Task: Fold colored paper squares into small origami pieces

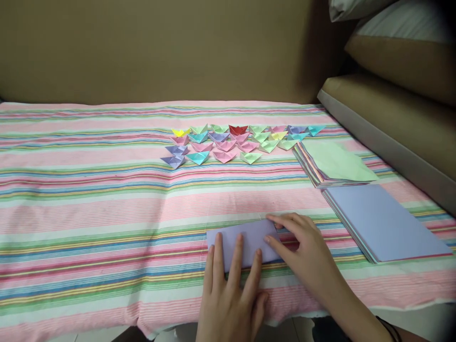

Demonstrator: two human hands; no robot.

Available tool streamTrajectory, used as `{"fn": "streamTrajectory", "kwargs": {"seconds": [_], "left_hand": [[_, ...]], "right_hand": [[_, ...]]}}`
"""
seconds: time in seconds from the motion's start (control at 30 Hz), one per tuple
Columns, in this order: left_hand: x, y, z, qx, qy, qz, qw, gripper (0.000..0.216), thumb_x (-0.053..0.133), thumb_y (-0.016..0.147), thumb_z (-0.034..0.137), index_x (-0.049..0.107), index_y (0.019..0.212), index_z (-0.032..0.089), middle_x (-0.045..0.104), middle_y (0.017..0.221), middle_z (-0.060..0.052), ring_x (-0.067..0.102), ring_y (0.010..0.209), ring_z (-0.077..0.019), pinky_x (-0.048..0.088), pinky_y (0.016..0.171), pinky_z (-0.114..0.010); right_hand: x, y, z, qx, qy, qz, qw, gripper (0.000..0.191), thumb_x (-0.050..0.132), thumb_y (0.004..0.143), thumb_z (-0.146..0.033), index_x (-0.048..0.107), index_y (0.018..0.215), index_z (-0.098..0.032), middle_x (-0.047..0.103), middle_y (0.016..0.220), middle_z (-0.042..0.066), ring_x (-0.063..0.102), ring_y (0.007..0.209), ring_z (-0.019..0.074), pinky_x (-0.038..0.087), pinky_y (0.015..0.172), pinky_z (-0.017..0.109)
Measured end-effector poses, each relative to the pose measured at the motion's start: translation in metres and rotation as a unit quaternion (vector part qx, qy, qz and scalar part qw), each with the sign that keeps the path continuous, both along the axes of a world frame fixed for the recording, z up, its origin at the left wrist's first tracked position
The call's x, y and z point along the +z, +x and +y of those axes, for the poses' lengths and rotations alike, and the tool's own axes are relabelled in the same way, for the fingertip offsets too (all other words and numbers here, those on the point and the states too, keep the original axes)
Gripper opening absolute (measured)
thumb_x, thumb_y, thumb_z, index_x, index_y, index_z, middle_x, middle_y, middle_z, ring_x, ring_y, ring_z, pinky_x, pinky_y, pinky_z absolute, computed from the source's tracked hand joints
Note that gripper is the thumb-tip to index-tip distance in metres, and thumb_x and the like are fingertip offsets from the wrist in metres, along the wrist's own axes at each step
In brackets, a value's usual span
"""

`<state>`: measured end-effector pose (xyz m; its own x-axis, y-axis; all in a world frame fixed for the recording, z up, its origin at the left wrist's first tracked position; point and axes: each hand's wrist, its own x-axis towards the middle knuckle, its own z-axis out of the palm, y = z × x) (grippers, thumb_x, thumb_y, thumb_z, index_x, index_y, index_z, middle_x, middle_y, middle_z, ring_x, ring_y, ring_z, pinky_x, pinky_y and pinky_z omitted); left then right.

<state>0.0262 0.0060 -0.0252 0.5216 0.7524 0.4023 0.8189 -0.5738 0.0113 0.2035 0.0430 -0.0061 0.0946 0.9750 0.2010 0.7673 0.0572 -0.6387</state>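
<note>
A lilac sheet of paper (245, 237), folded into a rectangle, lies on the striped cloth (89, 213) near the front edge. My left hand (231, 294) lies flat on its near half, fingers stretched out and apart. My right hand (302, 251) rests at the sheet's right end, fingertips pressing its right edge and corner. Neither hand grips anything.
Several small folded paper boats (235, 140) in many colours sit in rows farther back. Two stacks of square paper lie at the right: one topped green (335, 164), one topped lilac (381, 221). Brown cushions (399, 114) border the right side, a brown wall (160, 47) the back.
</note>
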Motion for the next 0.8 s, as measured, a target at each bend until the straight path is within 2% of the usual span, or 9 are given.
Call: {"fn": "streamTrajectory", "kwargs": {"seconds": [0.23, 0.53, 0.8], "left_hand": [[-0.0006, 0.0004, 0.0009, 0.0, -0.002, -0.005, 1.0, 0.055, 0.055, 0.075, 0.036, 0.047, 0.129, 0.027, 0.043, 0.138, -0.009, 0.027, 0.129, -0.0416, 0.027, 0.096, -0.051], [-0.0023, -0.0008, 0.0005, -0.01, -0.006, -0.017, 1.0, 0.055, 0.052, 0.079, 0.047, 0.046, 0.13, 0.027, 0.041, 0.139, -0.009, 0.025, 0.13, -0.0416, 0.026, 0.099, -0.052], [-0.0048, 0.0021, -0.0011, 0.007, -0.031, -0.034, 0.999, 0.058, 0.054, 0.078, 0.05, 0.043, 0.132, 0.03, 0.037, 0.142, -0.007, 0.023, 0.131, -0.0421, 0.025, 0.102, -0.052]], "right_hand": [[0.0003, -0.0018, -0.0002, -0.024, -0.001, 0.006, 1.0, 0.034, 0.063, 0.073, -0.027, 0.058, 0.107, -0.025, 0.06, 0.088, 0.005, 0.052, 0.091, 0.0265, 0.04, 0.084, 0.045], [0.0023, -0.0017, 0.0003, -0.026, -0.017, 0.011, 0.999, 0.034, 0.063, 0.073, -0.023, 0.058, 0.107, -0.024, 0.06, 0.09, 0.005, 0.052, 0.092, 0.0257, 0.04, 0.085, 0.044], [0.0051, -0.0027, 0.0004, -0.026, -0.031, 0.002, 0.999, 0.034, 0.063, 0.074, -0.022, 0.058, 0.107, -0.021, 0.06, 0.089, 0.004, 0.051, 0.094, 0.0239, 0.039, 0.088, 0.042]]}}
